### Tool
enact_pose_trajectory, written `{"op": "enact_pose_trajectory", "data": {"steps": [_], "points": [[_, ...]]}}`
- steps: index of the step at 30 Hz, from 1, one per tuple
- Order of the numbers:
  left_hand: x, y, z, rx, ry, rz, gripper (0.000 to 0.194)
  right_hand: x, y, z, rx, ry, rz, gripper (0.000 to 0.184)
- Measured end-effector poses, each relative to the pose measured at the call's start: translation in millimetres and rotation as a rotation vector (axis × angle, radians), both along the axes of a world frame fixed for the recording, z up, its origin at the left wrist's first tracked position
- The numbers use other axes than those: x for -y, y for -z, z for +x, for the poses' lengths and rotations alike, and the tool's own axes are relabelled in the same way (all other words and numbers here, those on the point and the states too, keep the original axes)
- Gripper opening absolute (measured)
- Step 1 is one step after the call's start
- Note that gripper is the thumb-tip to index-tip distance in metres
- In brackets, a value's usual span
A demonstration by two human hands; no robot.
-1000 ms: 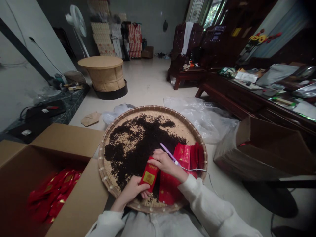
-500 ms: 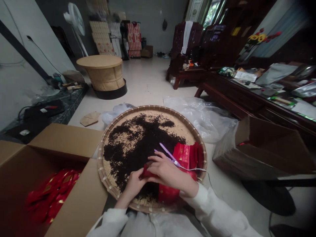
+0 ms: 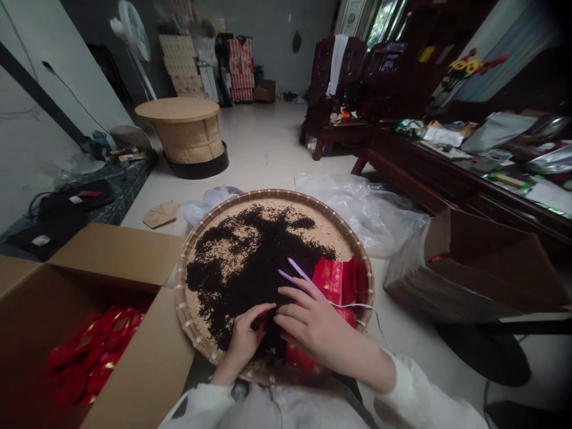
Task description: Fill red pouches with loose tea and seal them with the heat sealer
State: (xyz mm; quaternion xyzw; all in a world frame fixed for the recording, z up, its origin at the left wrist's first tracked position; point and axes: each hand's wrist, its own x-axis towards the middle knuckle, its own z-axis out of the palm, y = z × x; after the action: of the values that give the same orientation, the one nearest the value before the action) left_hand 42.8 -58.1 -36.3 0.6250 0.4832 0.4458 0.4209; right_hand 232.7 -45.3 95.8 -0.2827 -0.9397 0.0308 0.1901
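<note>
A round woven bamboo tray is in front of me, spread with dark, dry leaf pieces that look like tea leaves. Over its near side, my left hand is closed on a small red packet, mostly hidden by the fingers. My right hand is just right of it, fingers stretched and slightly apart above the leaves, with nothing visible in them. Beyond that hand is a purple tong-shaped tool with a white cord, its hinge end hidden. Flat red packets with gold print are stacked at the tray's right.
At left, an open cardboard box holds many red packets. Another open carton stands right of the tray. Clear plastic sheeting lies on the floor behind it. A round-topped stand and a dark wooden table are farther back.
My right hand has come away from the red packet, shifting right and a little nearer me with its fingers extended. My left hand keeps the packet, now more hidden.
</note>
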Motion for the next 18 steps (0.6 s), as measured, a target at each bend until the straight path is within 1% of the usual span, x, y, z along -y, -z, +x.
{"op": "enact_pose_trajectory", "data": {"steps": [3, 6, 9, 11, 12, 14, 16, 18], "points": [[1.0, -2.1, 1.3, -0.001, 0.015, 0.034, 0.042, 2.8, 5.7, -1.7, 0.099, 0.018, -0.012, 0.012], [3.3, -3.8, 3.6, -0.021, -0.012, 0.007, 0.037, 0.4, 10.8, -8.1, 0.191, 0.013, -0.071, 0.007], [6.1, -6.9, 6.1, -0.045, -0.034, -0.123, 0.023, -5.9, 11.8, -12.4, 0.242, -0.008, -0.159, 0.008], [6.7, -10.8, 8.3, 0.022, -0.039, -0.235, 0.019, -11.5, 13.5, -12.4, 0.22, -0.037, -0.235, 0.009], [6.4, -13.2, 9.6, 0.09, -0.037, -0.292, 0.022, -14.4, 15.6, -11.6, 0.18, -0.044, -0.285, 0.009], [5.0, -18.9, 12.4, 0.262, -0.034, -0.408, 0.031, -20.0, 22.9, -9.2, 0.028, -0.014, -0.399, 0.011], [3.2, -24.8, 15.2, 0.432, -0.051, -0.518, 0.04, -24.8, 34.3, -6.8, -0.192, 0.071, -0.504, 0.022], [1.7, -29.9, 17.6, 0.568, -0.095, -0.598, 0.045, -28.3, 48.9, -5.9, -0.403, 0.191, -0.575, 0.032]]}}
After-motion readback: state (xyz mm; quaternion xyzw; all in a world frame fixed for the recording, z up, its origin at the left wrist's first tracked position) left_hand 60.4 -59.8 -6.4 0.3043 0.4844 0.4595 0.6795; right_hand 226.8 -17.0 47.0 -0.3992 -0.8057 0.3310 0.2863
